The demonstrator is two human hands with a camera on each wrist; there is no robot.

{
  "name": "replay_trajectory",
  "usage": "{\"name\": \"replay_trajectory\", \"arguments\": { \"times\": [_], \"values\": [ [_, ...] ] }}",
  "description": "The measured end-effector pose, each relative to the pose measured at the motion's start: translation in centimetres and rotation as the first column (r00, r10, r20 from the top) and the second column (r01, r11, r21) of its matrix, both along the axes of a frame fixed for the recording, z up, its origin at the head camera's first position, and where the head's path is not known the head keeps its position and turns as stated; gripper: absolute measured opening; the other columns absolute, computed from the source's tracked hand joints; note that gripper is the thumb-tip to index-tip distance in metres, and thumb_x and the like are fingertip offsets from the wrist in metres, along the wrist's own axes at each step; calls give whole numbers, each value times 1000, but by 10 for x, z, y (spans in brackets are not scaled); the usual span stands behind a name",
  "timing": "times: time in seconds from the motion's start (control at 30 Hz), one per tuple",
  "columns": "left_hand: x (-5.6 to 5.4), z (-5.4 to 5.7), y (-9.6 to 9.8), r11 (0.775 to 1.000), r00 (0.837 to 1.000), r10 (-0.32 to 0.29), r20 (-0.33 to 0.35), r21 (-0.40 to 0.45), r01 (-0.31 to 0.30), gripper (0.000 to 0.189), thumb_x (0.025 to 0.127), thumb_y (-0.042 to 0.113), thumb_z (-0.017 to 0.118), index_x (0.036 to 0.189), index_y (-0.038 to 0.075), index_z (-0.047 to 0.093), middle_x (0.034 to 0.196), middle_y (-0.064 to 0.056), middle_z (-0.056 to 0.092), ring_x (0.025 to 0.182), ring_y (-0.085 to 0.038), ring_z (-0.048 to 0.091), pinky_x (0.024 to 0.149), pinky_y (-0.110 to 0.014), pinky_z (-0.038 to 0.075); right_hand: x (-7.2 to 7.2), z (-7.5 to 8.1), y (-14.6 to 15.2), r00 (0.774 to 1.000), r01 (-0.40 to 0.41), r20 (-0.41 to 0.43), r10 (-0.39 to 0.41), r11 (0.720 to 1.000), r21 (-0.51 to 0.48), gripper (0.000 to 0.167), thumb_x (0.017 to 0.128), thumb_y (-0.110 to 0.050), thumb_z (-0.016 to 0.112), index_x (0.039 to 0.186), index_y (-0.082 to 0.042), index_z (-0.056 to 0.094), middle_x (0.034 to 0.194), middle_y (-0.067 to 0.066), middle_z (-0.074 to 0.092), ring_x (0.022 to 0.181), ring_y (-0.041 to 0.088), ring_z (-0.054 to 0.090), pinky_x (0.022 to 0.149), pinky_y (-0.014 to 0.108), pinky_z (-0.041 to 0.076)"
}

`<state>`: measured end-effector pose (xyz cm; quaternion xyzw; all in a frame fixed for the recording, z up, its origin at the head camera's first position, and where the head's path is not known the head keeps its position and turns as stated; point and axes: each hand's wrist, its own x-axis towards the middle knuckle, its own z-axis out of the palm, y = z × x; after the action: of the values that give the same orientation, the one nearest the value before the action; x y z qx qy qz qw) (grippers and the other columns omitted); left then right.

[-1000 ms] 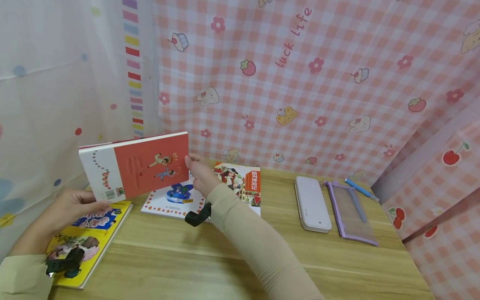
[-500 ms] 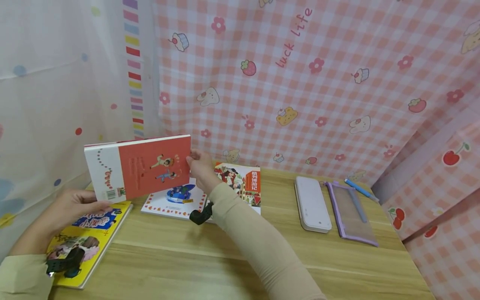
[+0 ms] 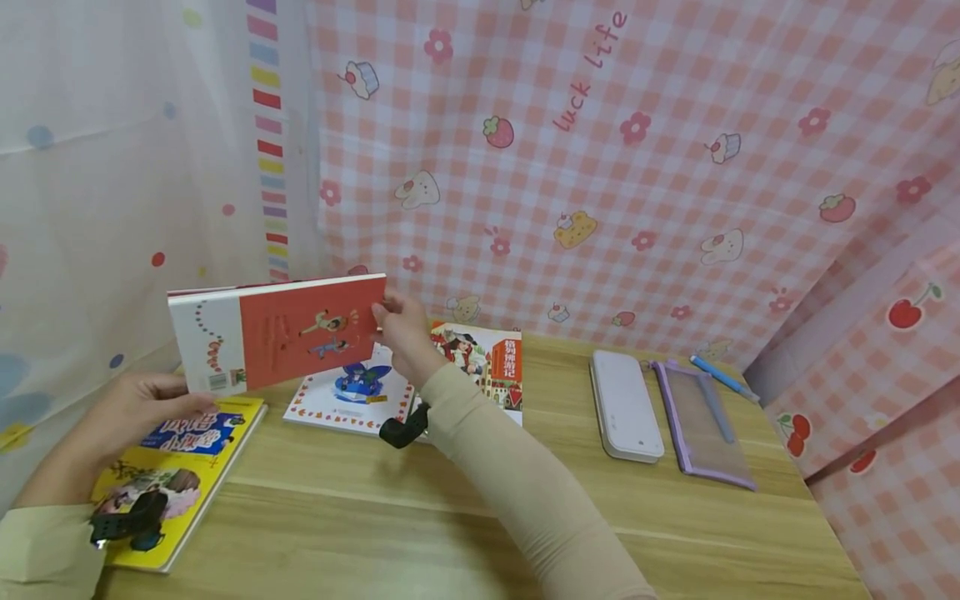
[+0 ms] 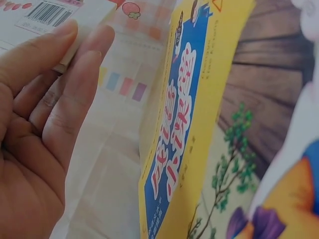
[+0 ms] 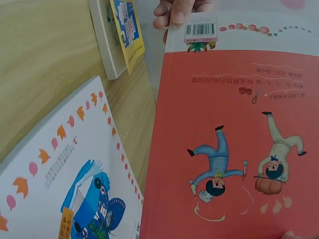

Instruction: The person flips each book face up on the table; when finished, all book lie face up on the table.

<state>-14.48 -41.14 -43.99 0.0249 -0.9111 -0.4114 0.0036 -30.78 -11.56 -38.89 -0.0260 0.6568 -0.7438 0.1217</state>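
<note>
In the head view, a red and white paperback book [image 3: 270,346] is held up on its long edge, back cover toward me, above the table. My left hand [image 3: 142,408] pinches its lower left corner between thumb and fingers; the left wrist view shows that corner beside the barcode [image 4: 47,12]. At the opposite end, my right hand [image 3: 408,333] grips the right edge, its thumb on the back cover. Beneath my left forearm lies a yellow book [image 3: 176,483] with a blue title panel. Behind the right wrist is a white book [image 3: 352,404] with a blue picture, partly covered.
Next to the white book lies another illustrated book [image 3: 491,367] with a red title block, partly behind the right arm. Further right are a white case [image 3: 626,408], a purple-edged mesh pouch [image 3: 705,425] and a blue pen [image 3: 723,379]. Patterned curtains [image 3: 525,183] hang along the table's back.
The red and white book has shifted slightly right with my right hand. Its left corner and my left hand sit a little higher. The books on the table stay in place.
</note>
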Motion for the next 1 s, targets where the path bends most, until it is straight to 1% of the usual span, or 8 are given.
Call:
{"name": "replay_trajectory", "arguments": {
  "times": [0.17, 0.3, 0.4, 0.53, 0.63, 0.73, 0.83, 1.0],
  "values": [
    [1, -1, -2, 1000, 998, 22, -59, 14, -21, 45, 97, 29, 72, 127, -4, 67, 114, -11, 74, 89, 8, 58, 73, -17, 47, 2, 3, 0, 999, 16, 50, -14, 999, -27, 25, 100, -2, 60, 122, -8, 72, 106, 3, 68, 98, 21, 66, 94, 44, 55],
    [1, -2, -5, 999, 996, 51, -68, 20, -49, 45, 96, 30, 73, 127, -3, 68, 110, 1, 75, 88, 8, 58, 72, -19, 46, 4, 6, 3, 995, 9, 97, -5, 999, -40, 28, 99, -4, 62, 125, -9, 71, 99, 3, 67, 85, 17, 62, 89, 40, 53],
    [2, -2, -7, 998, 996, 58, -72, 18, -56, 41, 95, 29, 74, 122, -2, 71, 107, 11, 73, 88, 9, 55, 73, -20, 46, 5, 7, 5, 994, -15, 111, 23, 998, -68, 29, 99, -4, 62, 127, -9, 71, 94, 3, 67, 77, 16, 62, 86, 37, 56],
    [5, -2, -9, 995, 993, 34, -115, 94, -24, 23, 94, 16, 75, 109, -1, 77, 101, 25, 67, 88, 10, 56, 70, -20, 52, 6, 4, 7, 993, -64, 95, 72, 994, -86, 34, 99, 4, 57, 127, -9, 71, 95, 7, 72, 80, 18, 69, 85, 41, 60],
    [7, -3, -11, 987, 986, 34, -160, 164, -7, 17, 94, 8, 73, 109, 2, 78, 107, 34, 59, 95, 14, 52, 71, -15, 53, 6, 0, 7, 993, -78, 82, 85, 993, -87, 47, 94, 15, 50, 125, -12, 73, 100, 10, 73, 88, 23, 73, 86, 43, 60],
    [8, -4, -12, 980, 984, 70, -167, 193, -37, 22, 94, 7, 72, 116, 4, 76, 110, 36, 53, 99, 14, 49, 74, -10, 50, 6, -4, 5, 993, -59, 97, 69, 992, -108, 48, 93, 15, 51, 120, -16, 75, 104, 11, 73, 93, 26, 73, 84, 40, 60],
    [9, -4, -13, 977, 985, 102, -142, 202, -72, 25, 94, 7, 73, 119, 4, 74, 106, 30, 56, 95, 9, 53, 74, -12, 50, 7, -5, 2, 991, -44, 119, 63, 988, -151, 41, 97, 8, 54, 121, -17, 76, 109, 8, 73, 96, 26, 73, 82, 35, 61],
    [11, -3, -14, 966, 985, 113, -132, 245, -78, 23, 94, 5, 73, 117, 4, 76, 103, 24, 60, 92, 5, 56, 73, -14, 51, 8, -2, 2, 985, -71, 141, 104, 973, -222, 36, 102, -1, 53, 130, -15, 70, 114, 10, 72, 100, 27, 71, 85, 36, 60]
  ]
}}
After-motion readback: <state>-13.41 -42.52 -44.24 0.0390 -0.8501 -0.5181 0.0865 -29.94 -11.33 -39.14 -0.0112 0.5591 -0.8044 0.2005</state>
